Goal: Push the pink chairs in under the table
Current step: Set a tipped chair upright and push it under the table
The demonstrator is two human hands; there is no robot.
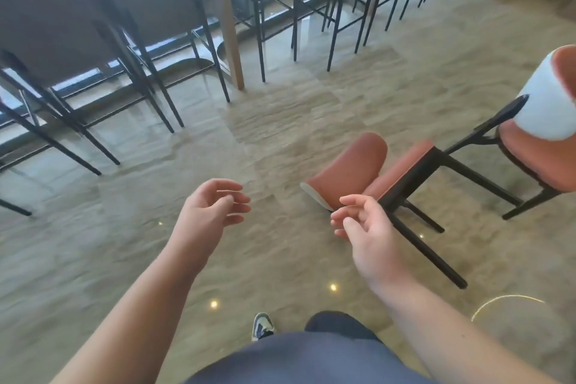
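Note:
A pink chair [349, 170] with black legs lies tipped over on the floor at centre right, its backrest resting on the tiles. A second pink chair [545, 121], white on the back of its backrest, stands upright at the right edge. My left hand [212, 209] hovers above the floor at centre, fingers loosely curled and holding nothing. My right hand [364, 234] is just in front of the fallen chair's seat and leg, fingers apart, also holding nothing. A long table with a wooden leg [229, 25] runs along the top of the view.
Several dark bar stools with thin black legs [140, 78] are tucked under the long table on the left and at the top [336, 19]. Glossy beige tiled floor [124, 243] lies between me and the table. My shoe [262, 326] shows at the bottom.

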